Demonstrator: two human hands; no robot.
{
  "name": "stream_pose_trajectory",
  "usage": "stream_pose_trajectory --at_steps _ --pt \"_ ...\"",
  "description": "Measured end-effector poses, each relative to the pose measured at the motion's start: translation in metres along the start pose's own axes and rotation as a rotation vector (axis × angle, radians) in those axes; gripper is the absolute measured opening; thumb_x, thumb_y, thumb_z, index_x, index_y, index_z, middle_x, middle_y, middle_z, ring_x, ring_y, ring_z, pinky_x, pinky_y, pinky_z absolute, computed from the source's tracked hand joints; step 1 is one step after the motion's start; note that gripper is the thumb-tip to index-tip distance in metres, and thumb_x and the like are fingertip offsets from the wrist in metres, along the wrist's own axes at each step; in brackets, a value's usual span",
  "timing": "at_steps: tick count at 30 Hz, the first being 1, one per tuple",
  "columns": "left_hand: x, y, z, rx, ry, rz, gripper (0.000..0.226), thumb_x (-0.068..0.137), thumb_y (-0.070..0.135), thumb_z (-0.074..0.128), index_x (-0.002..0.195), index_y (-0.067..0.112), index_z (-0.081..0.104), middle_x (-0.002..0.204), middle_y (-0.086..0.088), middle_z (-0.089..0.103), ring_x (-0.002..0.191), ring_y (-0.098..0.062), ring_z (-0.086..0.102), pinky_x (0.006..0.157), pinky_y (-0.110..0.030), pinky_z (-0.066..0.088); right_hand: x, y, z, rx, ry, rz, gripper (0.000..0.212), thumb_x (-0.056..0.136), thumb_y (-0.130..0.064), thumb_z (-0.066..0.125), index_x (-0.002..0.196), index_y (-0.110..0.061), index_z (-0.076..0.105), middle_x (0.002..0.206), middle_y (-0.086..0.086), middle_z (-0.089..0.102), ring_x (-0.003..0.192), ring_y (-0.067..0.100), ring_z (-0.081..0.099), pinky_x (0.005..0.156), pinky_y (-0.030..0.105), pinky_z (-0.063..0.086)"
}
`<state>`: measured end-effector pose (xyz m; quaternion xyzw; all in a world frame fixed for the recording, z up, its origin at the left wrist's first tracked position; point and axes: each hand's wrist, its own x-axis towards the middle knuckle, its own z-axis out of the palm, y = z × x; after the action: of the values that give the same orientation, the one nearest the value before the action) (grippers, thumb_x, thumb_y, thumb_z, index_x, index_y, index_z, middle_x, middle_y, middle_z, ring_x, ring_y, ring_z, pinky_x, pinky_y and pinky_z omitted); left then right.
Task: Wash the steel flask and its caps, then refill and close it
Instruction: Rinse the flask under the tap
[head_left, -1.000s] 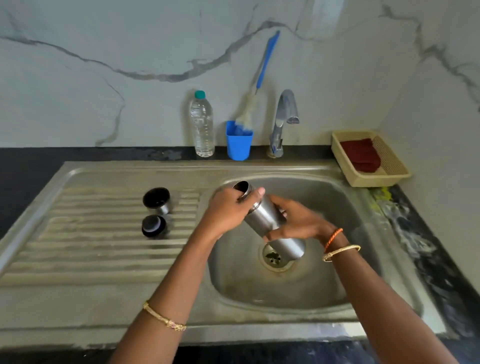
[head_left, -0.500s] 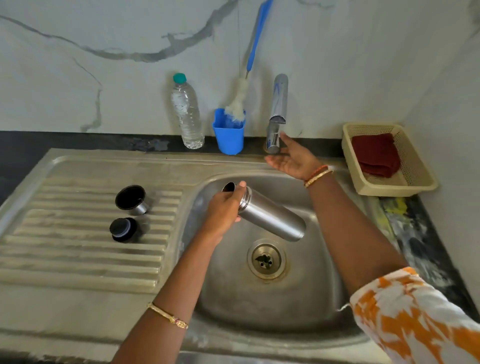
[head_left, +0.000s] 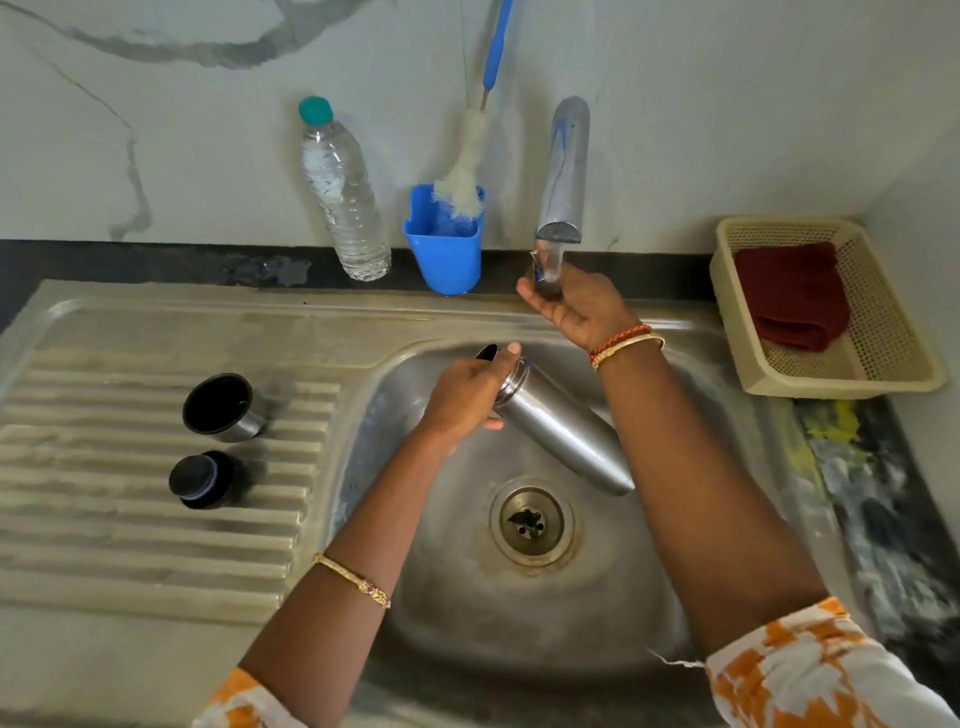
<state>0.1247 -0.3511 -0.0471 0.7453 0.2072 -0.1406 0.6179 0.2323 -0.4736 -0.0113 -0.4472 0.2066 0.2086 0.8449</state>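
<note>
Our left hand gripped the cylindrical steel flask at its neck, body slanting down-right over the basin; our right hand curled around the chrome tap.

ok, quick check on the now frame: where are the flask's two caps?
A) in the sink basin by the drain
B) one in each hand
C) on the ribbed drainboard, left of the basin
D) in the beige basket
C: both caps sit on the ribbed drainboard, while the left hand grips the flask over the basin and the right hand is at the tap.
</note>
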Motion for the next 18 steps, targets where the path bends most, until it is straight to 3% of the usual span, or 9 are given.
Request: stream_pose_trajectory --at_steps 3,7,10,12,14,16,18 --pt "0.000 0.001 0.002 -0.024 -0.019 -0.004 0.035 0.092 0.050 0.056 0.095 0.017 0.067 0.111 -0.010 0.067 0.104 -0.023 0.064 0.067 -0.033 0.060 -0.001 0.000 0.002 -0.100 0.013 -0.031 0.026 0.083 -0.018 0.070 0.099 0.002 0.063 0.091 0.013 0.060 0.084 0.022 0.063 0.071 0.031 0.060" --pt "-0.001 0.001 0.004 -0.038 -0.028 -0.008 0.034 0.094 0.049 0.055 0.089 0.017 0.067 0.105 -0.010 0.069 0.099 -0.023 0.066 0.070 -0.035 0.061 -0.002 0.000 -0.005 -0.316 0.046 -0.040 0.049 0.084 -0.032 0.069 0.115 0.005 0.060 0.099 0.015 0.062 0.083 0.021 0.064 0.074 0.031 0.059" --pt "-0.001 -0.002 0.005 -0.020 -0.036 -0.003 0.045 0.093 0.051 0.055 0.094 0.010 0.070 0.099 -0.013 0.072 0.094 -0.025 0.069 0.074 -0.038 0.061 -0.021 0.008 -0.020 -0.587 0.125 -0.113 0.034 0.089 -0.035 0.064 0.105 -0.005 0.066 0.093 0.010 0.065 0.082 0.018 0.063 0.074 0.027 0.056" --pt "-0.001 -0.005 0.007 0.001 -0.029 0.010 0.051 0.093 0.050 0.055 0.100 0.001 0.069 0.101 -0.020 0.070 0.095 -0.027 0.069 0.071 -0.035 0.061 -0.043 0.022 -0.034 -0.728 0.158 -0.258 0.011 0.093 -0.022 0.058 0.090 -0.014 0.066 0.089 0.005 0.066 0.087 0.019 0.064 0.079 0.030 0.054" --pt "0.000 -0.007 0.010 0.016 -0.028 0.023 0.047 0.093 0.047 0.057 0.098 0.001 0.069 0.103 -0.022 0.069 0.097 -0.028 0.069 0.072 -0.036 0.061 -0.069 0.045 -0.048 -0.949 0.201 -0.551 0.013 0.092 -0.009 0.054 0.092 -0.015 0.066 0.093 0.001 0.067 0.089 0.017 0.064 0.085 0.033 0.053" --pt "-0.003 -0.005 0.013 0.001 -0.031 0.042 0.042 0.093 0.046 0.058 0.094 0.006 0.071 0.101 -0.021 0.070 0.097 -0.029 0.069 0.078 -0.042 0.061 -0.096 0.074 -0.056 -1.155 0.158 -0.815 0.029 0.087 0.000 0.053 0.113 -0.009 0.063 0.108 0.005 0.066 0.096 0.017 0.062 0.090 0.030 0.051" --pt "-0.007 -0.002 0.017 0.004 -0.049 0.101 0.043 0.092 0.051 0.057 0.094 0.011 0.072 0.097 -0.019 0.071 0.094 -0.029 0.069 0.079 -0.043 0.060 -0.109 0.104 -0.058 -1.366 0.050 -0.849 0.061 0.081 -0.002 0.056 0.140 -0.004 0.040 0.140 0.014 0.047 0.129 0.023 0.044 0.109 0.031 0.035"
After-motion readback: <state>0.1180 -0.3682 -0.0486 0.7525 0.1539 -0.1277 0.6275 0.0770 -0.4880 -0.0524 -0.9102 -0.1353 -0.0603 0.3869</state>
